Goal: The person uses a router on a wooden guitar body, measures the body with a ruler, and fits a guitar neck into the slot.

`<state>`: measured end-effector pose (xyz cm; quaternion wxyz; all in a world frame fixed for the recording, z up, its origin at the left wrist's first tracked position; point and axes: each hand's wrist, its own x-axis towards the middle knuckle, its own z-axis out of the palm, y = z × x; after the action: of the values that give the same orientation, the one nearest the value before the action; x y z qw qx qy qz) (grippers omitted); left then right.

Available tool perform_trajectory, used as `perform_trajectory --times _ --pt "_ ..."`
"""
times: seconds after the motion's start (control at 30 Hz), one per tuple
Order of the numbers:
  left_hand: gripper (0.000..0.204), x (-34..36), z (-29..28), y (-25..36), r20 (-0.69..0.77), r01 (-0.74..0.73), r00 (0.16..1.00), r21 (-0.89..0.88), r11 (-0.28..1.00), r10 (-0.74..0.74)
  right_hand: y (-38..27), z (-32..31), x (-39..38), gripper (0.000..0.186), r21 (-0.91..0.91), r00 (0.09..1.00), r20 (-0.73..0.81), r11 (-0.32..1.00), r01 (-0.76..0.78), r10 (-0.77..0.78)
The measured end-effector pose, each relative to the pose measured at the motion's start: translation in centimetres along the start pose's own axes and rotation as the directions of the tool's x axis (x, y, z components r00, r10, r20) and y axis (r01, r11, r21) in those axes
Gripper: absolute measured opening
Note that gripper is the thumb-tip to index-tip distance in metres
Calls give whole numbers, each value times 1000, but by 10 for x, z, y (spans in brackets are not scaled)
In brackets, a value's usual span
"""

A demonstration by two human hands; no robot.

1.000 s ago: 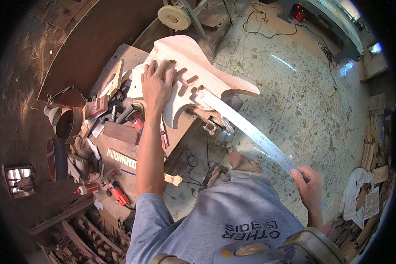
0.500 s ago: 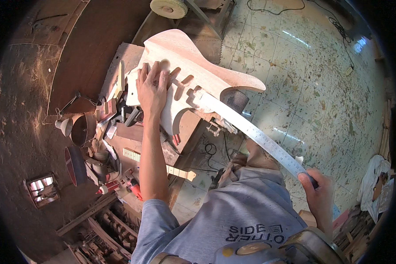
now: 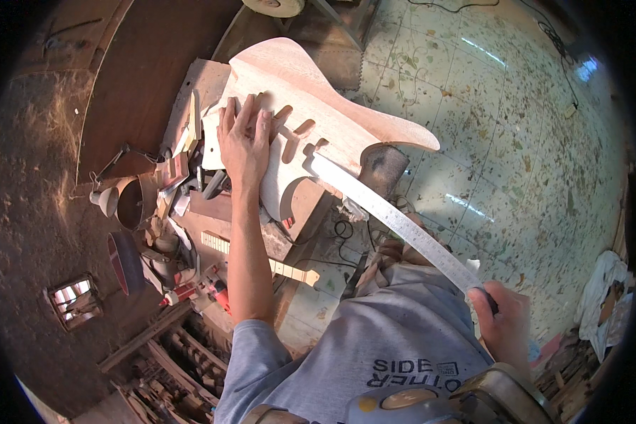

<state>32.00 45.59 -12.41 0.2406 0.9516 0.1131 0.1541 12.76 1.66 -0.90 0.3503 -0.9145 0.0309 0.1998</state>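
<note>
An unfinished pale wooden guitar body (image 3: 336, 116) with routed cavities lies at an angle on a workbench. My left hand (image 3: 246, 145) rests on its left part, palm down with fingers apart, beside the cavities. My right hand (image 3: 503, 319) is closed around the near end of a long metal ruler (image 3: 403, 226), with the thumb on top at a dark patch. The ruler slants up and left from that hand, and its far end lies at the neck cavity of the guitar body. The fingers under the ruler are mostly hidden.
Offcuts and tools clutter the workbench (image 3: 307, 212) left of my arm. A pale slotted guitar neck (image 3: 297, 273) lies partly behind my forearm. A lamp (image 3: 107, 203) stands farther left. Wood pieces (image 3: 184, 371) are stacked at lower left; a white bag (image 3: 601, 293) sits at right.
My right hand and the ruler's near end have shifted left and slightly down. The ruler's far end has moved slightly left and down at the neck cavity. My left hand stays on the guitar body.
</note>
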Motion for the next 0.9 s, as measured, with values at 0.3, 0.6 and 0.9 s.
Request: perform_trajectory --times 0.3,0.6,0.9 --pt "56 -1 1 -2 -2 -2 1000 5 1000 2 42 12 -2 30 491 973 142 840 -231 184" --pt "36 -25 -10 13 13 -150 986 -363 919 166 71 11 -8 26 528 977 -81 840 -127 199" --pt "31 -66 -36 54 318 -673 736 254 695 597 82 12 3 26 530 987 -103 846 -48 121"
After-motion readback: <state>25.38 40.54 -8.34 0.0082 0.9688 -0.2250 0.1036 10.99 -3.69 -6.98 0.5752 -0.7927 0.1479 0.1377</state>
